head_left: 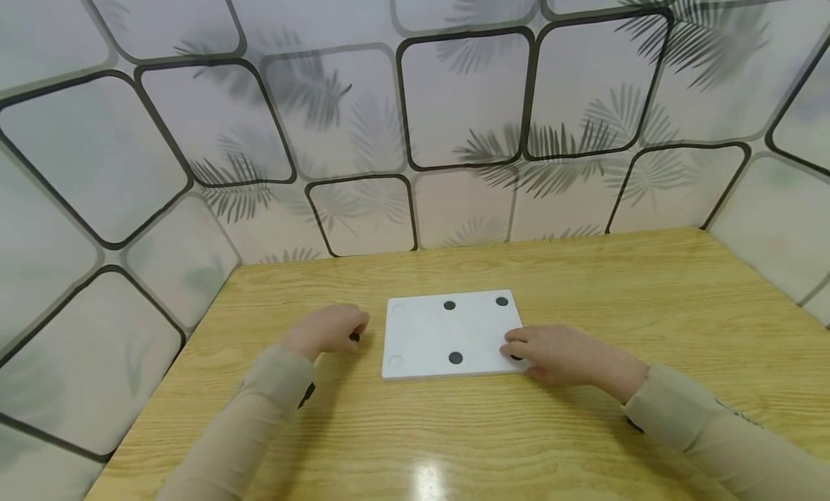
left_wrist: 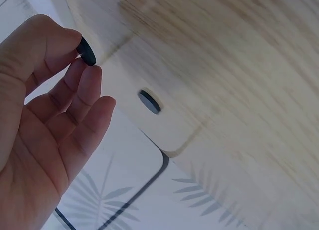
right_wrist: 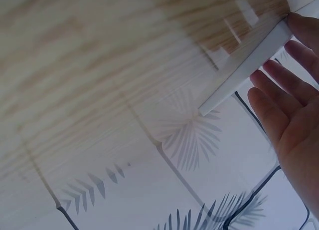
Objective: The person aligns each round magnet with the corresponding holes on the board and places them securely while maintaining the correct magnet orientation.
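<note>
Between my left thumb and fingertips a small black disc (left_wrist: pixel 85 51) is pinched. My left hand (head_left: pixel 327 330) is above the table, just left of a white rectangular board (head_left: pixel 424 335). A second dark disc (left_wrist: pixel 149 101) shows against the tabletop past the fingers in the left wrist view. Dark discs sit in the board's middle (head_left: pixel 449 306), far right corner (head_left: pixel 502 301) and near middle (head_left: pixel 456 357). My right hand (head_left: pixel 560 353) holds the board's near right corner, thumb at its edge and fingers over the top, partly covering another dark disc (head_left: pixel 516 356).
Two shallow round recesses, the far one (head_left: pixel 398 308) and the near one (head_left: pixel 395 360), show at the board's left corners. The board lies on a glossy wood-grain table (head_left: pixel 415 429). Patterned wall panels (head_left: pixel 467 104) border the table at the back and sides.
</note>
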The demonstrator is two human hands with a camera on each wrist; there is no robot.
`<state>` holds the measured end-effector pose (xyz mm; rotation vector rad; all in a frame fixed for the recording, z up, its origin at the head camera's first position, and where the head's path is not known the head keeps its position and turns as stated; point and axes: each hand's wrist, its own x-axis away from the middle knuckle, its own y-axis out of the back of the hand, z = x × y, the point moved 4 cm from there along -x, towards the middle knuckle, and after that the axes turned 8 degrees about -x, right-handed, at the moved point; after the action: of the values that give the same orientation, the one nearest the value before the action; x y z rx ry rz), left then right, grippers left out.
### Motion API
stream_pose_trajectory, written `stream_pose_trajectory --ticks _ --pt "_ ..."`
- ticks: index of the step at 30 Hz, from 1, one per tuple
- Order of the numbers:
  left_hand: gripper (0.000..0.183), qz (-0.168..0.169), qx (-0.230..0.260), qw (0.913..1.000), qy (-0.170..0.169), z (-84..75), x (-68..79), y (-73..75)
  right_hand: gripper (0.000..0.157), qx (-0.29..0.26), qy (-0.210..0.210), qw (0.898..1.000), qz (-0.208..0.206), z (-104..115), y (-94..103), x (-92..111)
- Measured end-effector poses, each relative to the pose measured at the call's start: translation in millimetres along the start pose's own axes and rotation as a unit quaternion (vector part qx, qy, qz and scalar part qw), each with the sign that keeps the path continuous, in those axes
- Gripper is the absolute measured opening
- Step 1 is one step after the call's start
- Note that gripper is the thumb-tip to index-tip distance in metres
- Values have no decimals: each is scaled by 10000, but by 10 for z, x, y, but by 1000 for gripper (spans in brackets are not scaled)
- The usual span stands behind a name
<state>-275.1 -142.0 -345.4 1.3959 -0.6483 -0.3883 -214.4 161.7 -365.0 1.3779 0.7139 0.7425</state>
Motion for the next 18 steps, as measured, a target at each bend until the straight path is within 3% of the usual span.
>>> stream_pose_trajectory --ticks 6,12,18 --pt "18 -53 -6 9995 -305 -162 -73 71 35 19 -20 10000 6 -3 0 -4" --pt "15 -137 -328 9965 -753 -319 -158 102 35 -2 11 10000 35 -3 -2 -3" --pt "16 81 -528 9966 -629 -412 -214 101 36 -6 31 10000 14 5 6 0"
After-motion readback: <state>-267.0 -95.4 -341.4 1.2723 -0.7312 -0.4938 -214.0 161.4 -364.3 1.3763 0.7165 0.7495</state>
